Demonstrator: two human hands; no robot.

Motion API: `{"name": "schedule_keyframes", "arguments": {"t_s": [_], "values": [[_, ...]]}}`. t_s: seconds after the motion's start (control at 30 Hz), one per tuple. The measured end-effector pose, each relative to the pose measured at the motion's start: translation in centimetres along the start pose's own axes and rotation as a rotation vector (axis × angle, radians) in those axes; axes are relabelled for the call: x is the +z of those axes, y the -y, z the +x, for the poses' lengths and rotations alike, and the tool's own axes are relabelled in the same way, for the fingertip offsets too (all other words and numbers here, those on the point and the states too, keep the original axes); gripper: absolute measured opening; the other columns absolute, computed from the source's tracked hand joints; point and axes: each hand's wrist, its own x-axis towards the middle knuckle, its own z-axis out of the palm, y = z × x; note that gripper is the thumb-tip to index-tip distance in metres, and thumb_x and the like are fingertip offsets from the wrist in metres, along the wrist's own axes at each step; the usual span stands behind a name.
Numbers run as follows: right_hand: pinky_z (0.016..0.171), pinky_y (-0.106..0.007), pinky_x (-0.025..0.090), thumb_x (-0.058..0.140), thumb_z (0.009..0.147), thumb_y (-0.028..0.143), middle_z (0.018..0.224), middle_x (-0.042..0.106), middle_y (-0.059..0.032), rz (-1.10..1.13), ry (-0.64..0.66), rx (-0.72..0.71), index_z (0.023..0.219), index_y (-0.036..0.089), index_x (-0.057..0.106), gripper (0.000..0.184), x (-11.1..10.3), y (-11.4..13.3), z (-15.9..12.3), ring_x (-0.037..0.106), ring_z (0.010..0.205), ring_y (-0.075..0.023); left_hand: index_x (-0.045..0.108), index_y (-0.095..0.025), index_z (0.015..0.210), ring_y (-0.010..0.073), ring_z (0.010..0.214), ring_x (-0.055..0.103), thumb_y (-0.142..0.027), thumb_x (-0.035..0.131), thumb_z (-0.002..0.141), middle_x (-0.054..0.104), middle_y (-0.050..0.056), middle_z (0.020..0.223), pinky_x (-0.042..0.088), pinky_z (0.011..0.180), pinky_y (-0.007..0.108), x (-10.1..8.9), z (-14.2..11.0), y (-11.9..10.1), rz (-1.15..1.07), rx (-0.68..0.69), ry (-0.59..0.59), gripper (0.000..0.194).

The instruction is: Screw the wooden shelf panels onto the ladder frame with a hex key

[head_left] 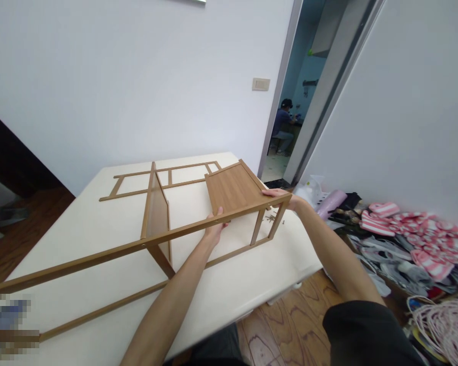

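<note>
A brown wooden shelf frame (118, 249) stands on its side on the white table, with one shelf board (154, 203) set across its middle. Near its right end, a second shelf board (234, 188) sits tilted against the upper rail. My left hand (214, 231) is closed around that board's near corner at the rail, thumb on top and fingers partly hidden beneath. At the rail's right end, my right hand (284, 197) grips the same board's edge, its fingers partly covered by the frame. Several screws (270, 218) lie loose below my right hand.
A ladder-shaped wooden frame (170, 178) lies flat at the back of the white table (80, 218). Clothes in pink and white stripes (416, 223), bags and a coil of cord (442, 325) crowd the floor at right. Beyond the doorway sits another person (283, 124).
</note>
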Motion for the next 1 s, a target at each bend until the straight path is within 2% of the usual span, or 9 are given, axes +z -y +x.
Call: {"name": "schedule_keyframes", "arguments": {"t_s": [0.17, 0.3, 0.37, 0.5, 0.57, 0.67, 0.73, 0.87, 1.0], "values": [[0.066, -0.03, 0.061, 0.08, 0.091, 0.046, 0.09, 0.077, -0.0064, -0.074, 0.017, -0.013, 0.091, 0.015, 0.074, 0.031, -0.6, 7.4, -1.5, 0.071, 0.075, -0.0183, 0.064, -0.015, 0.129, 0.021, 0.101, 0.071, -0.041, 0.065, 0.103, 0.07, 0.01, 0.122, 0.064, 0.086, 0.04, 1.0, -1.5, -2.1, -0.072, 0.097, 0.095, 0.037], [0.055, -0.024, 0.053, 0.09, 0.08, 0.039, 0.079, 0.076, -0.0077, -0.096, -0.119, -0.147, 0.076, 0.015, 0.073, 0.03, 0.3, 13.5, -2.7, 0.068, 0.068, -0.0176, 0.064, -0.015, 0.121, 0.0169, 0.092, 0.073, -0.062, 0.047, 0.106, 0.07, 0.012, 0.116, 0.062, 0.082, 0.032, 1.2, -3.1, -3.5, -0.045, 0.134, 0.174, 0.052], [0.052, -0.022, 0.049, 0.089, 0.078, 0.034, 0.077, 0.075, -0.0065, -0.106, -0.18, -0.212, 0.076, 0.014, 0.073, 0.026, 1.0, 16.0, -3.6, 0.066, 0.065, -0.0156, 0.064, -0.017, 0.118, 0.0198, 0.1, 0.074, -0.067, 0.052, 0.102, 0.069, 0.015, 0.123, 0.061, 0.091, 0.036, 0.5, -4.8, -3.3, 0.018, 0.127, 0.206, 0.055], [0.045, -0.022, 0.043, 0.089, 0.074, 0.031, 0.075, 0.072, -0.0056, -0.119, -0.251, -0.323, 0.075, 0.015, 0.072, 0.024, 2.9, 19.4, -6.0, 0.061, 0.06, -0.0143, 0.067, -0.018, 0.117, 0.0281, 0.123, 0.067, -0.058, 0.077, 0.089, 0.066, 0.017, 0.135, 0.053, 0.108, 0.047, -3.4, -11.0, -2.9, 0.236, 0.108, 0.281, 0.05], [0.044, -0.022, 0.04, 0.087, 0.077, 0.032, 0.074, 0.07, -0.0053, -0.116, -0.282, -0.371, 0.075, 0.015, 0.072, 0.022, 4.2, 20.5, -7.2, 0.058, 0.058, -0.0137, 0.073, -0.018, 0.111, 0.0285, 0.12, 0.068, -0.052, 0.085, 0.083, 0.074, 0.014, 0.123, 0.05, 0.113, 0.048, -6.2, -15.1, -3.8, 0.344, 0.089, 0.387, 0.046], [0.044, -0.024, 0.038, 0.081, 0.083, 0.033, 0.069, 0.064, -0.0038, -0.117, -0.35, -0.438, 0.072, 0.017, 0.07, 0.023, 6.3, 21.6, -8.8, 0.055, 0.056, -0.0137, 0.074, -0.021, 0.121, 0.0251, 0.119, 0.071, -0.049, 0.072, 0.096, 0.075, 0.011, 0.125, 0.052, 0.112, 0.043, -10.9, -21.4, -6.5, 0.587, 0.102, 0.638, 0.038], [0.045, -0.025, 0.037, 0.08, 0.085, 0.032, 0.066, 0.06, -0.0019, -0.124, -0.424, -0.505, 0.07, 0.017, 0.066, 0.025, 7.8, 22.3, -9.9, 0.054, 0.056, -0.0135, 0.072, -0.024, 0.127, 0.0228, 0.122, 0.069, -0.044, 0.061, 0.103, 0.071, 0.011, 0.135, 0.053, 0.112, 0.039, -14.2, -24.9, -8.4, 0.781, 0.176, 0.689, 0.033], [0.049, -0.026, 0.034, 0.077, 0.089, 0.03, 0.06, 0.049, 0.0031, -0.102, -0.556, -0.729, 0.064, 0.019, 0.055, 0.036, 10.0, 23.4, -11.5, 0.047, 0.055, -0.0104, 0.074, -0.029, 0.12, 0.0214, 0.12, 0.071, -0.038, 0.059, 0.105, 0.076, 0.005, 0.126, 0.055, 0.11, 0.035, -21.6, -29.6, -11.1, 1.046, 0.412, 0.317, 0.023], [0.062, -0.027, 0.041, 0.075, 0.093, 0.027, 0.063, 0.051, 0.0039, -0.068, -0.605, -1.012, 0.063, 0.015, 0.054, 0.039, 11.8, 24.7, -12.3, 0.056, 0.067, -0.0101, 0.075, -0.022, 0.103, 0.0217, 0.096, 0.073, -0.04, 0.067, 0.1, 0.076, 0.005, 0.1, 0.061, 0.093, 0.036, -29.0, -30.7, -13.5, 0.884, 0.943, -0.461, 0.02]]}}
